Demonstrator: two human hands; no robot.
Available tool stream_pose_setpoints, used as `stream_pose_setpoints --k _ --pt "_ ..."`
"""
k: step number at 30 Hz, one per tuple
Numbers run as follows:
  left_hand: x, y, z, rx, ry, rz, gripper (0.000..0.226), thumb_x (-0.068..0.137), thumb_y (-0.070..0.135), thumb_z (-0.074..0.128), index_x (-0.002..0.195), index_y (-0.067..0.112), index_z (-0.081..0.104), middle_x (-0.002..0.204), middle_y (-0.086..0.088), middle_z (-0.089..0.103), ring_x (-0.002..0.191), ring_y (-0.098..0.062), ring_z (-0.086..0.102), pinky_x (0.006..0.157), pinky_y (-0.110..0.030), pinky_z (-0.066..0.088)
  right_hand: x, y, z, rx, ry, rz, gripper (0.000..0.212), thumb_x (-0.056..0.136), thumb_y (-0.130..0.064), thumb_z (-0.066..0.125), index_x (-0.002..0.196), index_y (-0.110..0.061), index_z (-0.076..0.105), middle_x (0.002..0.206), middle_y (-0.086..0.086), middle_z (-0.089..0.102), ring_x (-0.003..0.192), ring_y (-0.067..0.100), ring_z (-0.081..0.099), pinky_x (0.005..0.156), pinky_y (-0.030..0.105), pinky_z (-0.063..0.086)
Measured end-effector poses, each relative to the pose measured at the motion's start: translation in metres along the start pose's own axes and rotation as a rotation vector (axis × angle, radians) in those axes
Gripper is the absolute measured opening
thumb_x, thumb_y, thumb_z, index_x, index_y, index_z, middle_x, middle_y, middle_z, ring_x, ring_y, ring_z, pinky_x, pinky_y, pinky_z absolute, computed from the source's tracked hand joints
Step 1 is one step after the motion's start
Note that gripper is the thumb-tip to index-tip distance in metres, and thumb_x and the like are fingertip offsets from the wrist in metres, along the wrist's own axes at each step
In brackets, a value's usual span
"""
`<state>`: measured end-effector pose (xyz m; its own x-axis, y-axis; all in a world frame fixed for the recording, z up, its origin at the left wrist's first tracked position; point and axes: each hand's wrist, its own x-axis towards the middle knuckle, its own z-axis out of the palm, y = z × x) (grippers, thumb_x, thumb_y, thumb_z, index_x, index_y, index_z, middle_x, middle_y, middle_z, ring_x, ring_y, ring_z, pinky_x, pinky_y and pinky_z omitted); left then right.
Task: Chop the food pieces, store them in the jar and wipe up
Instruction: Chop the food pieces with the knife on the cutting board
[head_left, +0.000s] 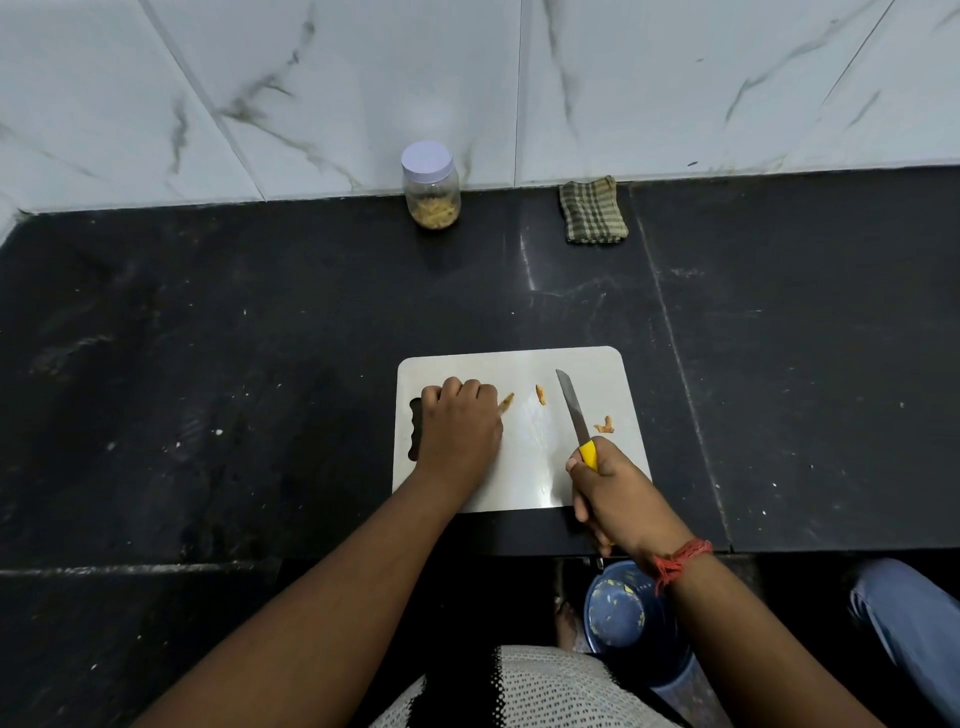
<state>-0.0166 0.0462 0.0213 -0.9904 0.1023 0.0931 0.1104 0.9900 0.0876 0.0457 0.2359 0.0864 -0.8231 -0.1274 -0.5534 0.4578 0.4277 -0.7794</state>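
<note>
Your right hand grips the yellow-handled steel knife, blade lying on the white rectangular cutting board. Your left hand rests curled on the board, pinching one orange food piece; two more lie loose nearby. The clear plastic jar with a pale lid stands closed by the wall, already partly filled, so chopping looks nearly done. Storing these last bits and wiping with the folded checked cloth on the black counter remain.

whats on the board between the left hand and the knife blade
In the head view, two small orange food pieces lie there: one at the left hand, another nearer the knife blade. Otherwise bare cutting board.
</note>
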Motion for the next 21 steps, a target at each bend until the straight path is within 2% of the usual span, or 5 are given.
stream_pose_setpoints --k 6,12,17,21 --pt "0.002 -0.003 -0.001 -0.163 -0.059 -0.108 0.015 0.093 0.025 0.056 0.108 0.023 0.059 0.105 0.006 0.066 0.098 -0.022 0.054 0.087 -0.040 0.033 0.002 0.001 -0.002 -0.010 -0.008 -0.007 0.019 0.104 -0.028 0.038 0.093 -0.014 0.044 0.060 0.003 0.059 0.035 0.021 0.041 0.040 0.027 0.038" --pt "0.002 0.001 -0.007 -0.201 -0.067 -0.136 0.011 0.098 0.030 0.053 0.102 0.023 0.061 0.101 0.007 0.068 0.097 -0.021 0.055 0.088 -0.039 0.031 0.005 0.002 -0.004 -0.004 -0.011 -0.010 0.019 0.104 -0.028 0.038 0.091 -0.015 0.044 0.060 0.004 0.059 0.035 0.021 0.040 0.039 0.028 0.038" --pt "-0.003 0.015 -0.010 -0.316 -0.087 -0.122 0.029 0.099 0.030 0.056 0.127 0.024 0.058 0.104 0.001 0.069 0.103 -0.024 0.059 0.096 -0.040 0.031 0.008 0.003 -0.005 0.008 -0.018 -0.007 0.019 0.104 -0.028 0.038 0.090 -0.016 0.044 0.060 0.006 0.059 0.034 0.021 0.039 0.039 0.028 0.037" --pt "-0.006 0.022 -0.003 -0.379 -0.132 -0.111 0.022 0.098 0.041 0.058 0.110 0.026 0.069 0.099 0.006 0.072 0.107 -0.018 0.062 0.097 -0.038 0.032 0.008 0.003 -0.005 0.003 -0.024 -0.008 0.019 0.104 -0.028 0.039 0.092 -0.013 0.043 0.059 0.005 0.059 0.034 0.022 0.039 0.039 0.028 0.037"
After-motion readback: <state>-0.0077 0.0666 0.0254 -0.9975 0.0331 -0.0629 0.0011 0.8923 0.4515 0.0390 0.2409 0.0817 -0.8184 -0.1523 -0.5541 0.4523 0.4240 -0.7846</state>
